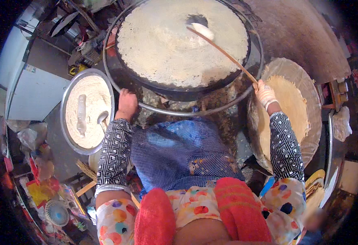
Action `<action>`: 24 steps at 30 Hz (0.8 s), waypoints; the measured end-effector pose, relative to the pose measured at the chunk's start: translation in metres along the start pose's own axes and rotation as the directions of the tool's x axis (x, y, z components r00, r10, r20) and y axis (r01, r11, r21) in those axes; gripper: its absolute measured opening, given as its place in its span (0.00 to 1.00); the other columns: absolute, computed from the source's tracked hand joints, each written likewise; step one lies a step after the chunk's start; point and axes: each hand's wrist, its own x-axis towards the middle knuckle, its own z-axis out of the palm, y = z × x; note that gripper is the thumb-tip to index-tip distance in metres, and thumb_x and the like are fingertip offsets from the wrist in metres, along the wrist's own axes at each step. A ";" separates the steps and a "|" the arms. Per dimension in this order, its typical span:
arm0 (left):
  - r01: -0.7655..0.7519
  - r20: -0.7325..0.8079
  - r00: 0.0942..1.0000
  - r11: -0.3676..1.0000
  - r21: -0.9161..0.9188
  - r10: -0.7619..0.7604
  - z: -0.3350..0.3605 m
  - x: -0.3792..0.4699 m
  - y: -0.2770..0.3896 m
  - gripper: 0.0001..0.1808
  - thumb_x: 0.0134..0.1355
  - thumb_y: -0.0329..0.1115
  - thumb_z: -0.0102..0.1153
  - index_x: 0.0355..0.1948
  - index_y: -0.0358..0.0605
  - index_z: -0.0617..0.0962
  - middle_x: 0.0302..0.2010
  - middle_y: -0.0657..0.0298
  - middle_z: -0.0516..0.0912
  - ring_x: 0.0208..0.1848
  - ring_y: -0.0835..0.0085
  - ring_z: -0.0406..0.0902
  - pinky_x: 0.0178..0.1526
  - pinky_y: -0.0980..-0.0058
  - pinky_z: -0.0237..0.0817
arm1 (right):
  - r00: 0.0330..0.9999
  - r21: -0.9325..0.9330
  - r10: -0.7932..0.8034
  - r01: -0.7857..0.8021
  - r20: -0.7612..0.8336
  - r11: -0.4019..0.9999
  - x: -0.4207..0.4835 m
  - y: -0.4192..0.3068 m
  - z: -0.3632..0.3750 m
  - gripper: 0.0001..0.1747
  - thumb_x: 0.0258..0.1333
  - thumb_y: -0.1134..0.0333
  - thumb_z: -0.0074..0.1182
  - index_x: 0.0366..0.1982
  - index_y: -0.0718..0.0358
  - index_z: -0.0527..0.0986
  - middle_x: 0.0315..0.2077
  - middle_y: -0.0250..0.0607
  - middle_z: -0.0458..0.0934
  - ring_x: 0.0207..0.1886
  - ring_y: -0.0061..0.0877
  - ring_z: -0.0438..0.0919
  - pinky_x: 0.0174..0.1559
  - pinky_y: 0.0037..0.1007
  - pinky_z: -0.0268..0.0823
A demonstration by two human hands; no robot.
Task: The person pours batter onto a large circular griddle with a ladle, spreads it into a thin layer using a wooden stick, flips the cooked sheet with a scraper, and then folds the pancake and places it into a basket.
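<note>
A large round griddle (179, 58) is covered with a thin layer of pale batter, with a dark bare patch near its upper middle. My right hand (265, 93), in a light glove, grips a long thin wooden stick (225, 54). The stick's far end lies by a white lump of batter (204, 31) beside the bare patch. On the metal ring (179, 112) around the griddle, at its lower left, rests my left hand (128, 102), its fingers curled over the rim.
Left of me stands a metal basin (63, 119) of batter, holding a ladle (102, 117) and a clear plastic bottle (81, 114). On the right, thin flatbreads (289, 98) lie on a wide, plastic-covered basket (313, 122). An electric fan (57, 212) is at lower left.
</note>
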 end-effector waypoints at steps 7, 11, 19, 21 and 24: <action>-0.015 0.100 0.995 0.991 0.135 0.001 0.025 0.036 -0.075 0.12 0.51 0.31 0.53 0.34 0.41 0.85 0.42 0.57 0.83 0.57 0.61 0.71 0.68 0.64 0.49 | 0.988 -0.075 -0.037 0.049 0.150 0.996 0.058 -0.073 -0.035 0.29 0.66 0.47 0.35 0.42 0.65 0.78 0.40 0.57 0.80 0.44 0.49 0.79 0.46 0.44 0.71; -0.018 -0.012 1.000 0.995 0.094 0.019 0.027 0.044 -0.096 0.13 0.50 0.29 0.52 0.34 0.41 0.85 0.42 0.58 0.83 0.58 0.61 0.70 0.68 0.66 0.49 | 0.961 0.359 -0.240 0.274 -0.137 0.892 -0.012 -0.134 -0.017 0.23 0.63 0.52 0.48 0.49 0.63 0.73 0.34 0.54 0.80 0.37 0.46 0.80 0.39 0.41 0.72; -0.001 0.056 0.998 0.993 0.116 -0.005 0.036 0.041 -0.078 0.11 0.51 0.31 0.52 0.31 0.44 0.86 0.40 0.59 0.84 0.56 0.62 0.72 0.67 0.64 0.51 | 0.985 0.984 0.106 -0.123 0.138 -0.130 -0.106 -0.148 -0.013 0.26 0.67 0.59 0.48 0.65 0.48 0.63 0.15 0.25 0.65 0.12 0.12 0.58 0.13 0.18 0.53; 0.030 0.066 0.997 0.990 0.139 -0.039 0.020 0.026 -0.049 0.10 0.51 0.32 0.53 0.29 0.46 0.86 0.36 0.60 0.84 0.53 0.64 0.74 0.63 0.64 0.54 | 0.970 0.963 -0.009 -0.243 0.244 -0.118 -0.103 -0.141 0.002 0.29 0.65 0.56 0.49 0.66 0.45 0.60 0.15 0.23 0.63 0.13 0.13 0.59 0.15 0.19 0.54; 0.036 -0.018 0.999 0.997 0.066 -0.035 -0.008 -0.001 0.014 0.08 0.51 0.35 0.56 0.25 0.50 0.86 0.28 0.61 0.84 0.43 0.65 0.78 0.54 0.63 0.60 | 0.927 0.916 -0.095 -0.373 0.363 -0.145 -0.095 -0.148 -0.004 0.31 0.64 0.52 0.50 0.67 0.37 0.58 0.15 0.22 0.62 0.14 0.13 0.59 0.17 0.20 0.55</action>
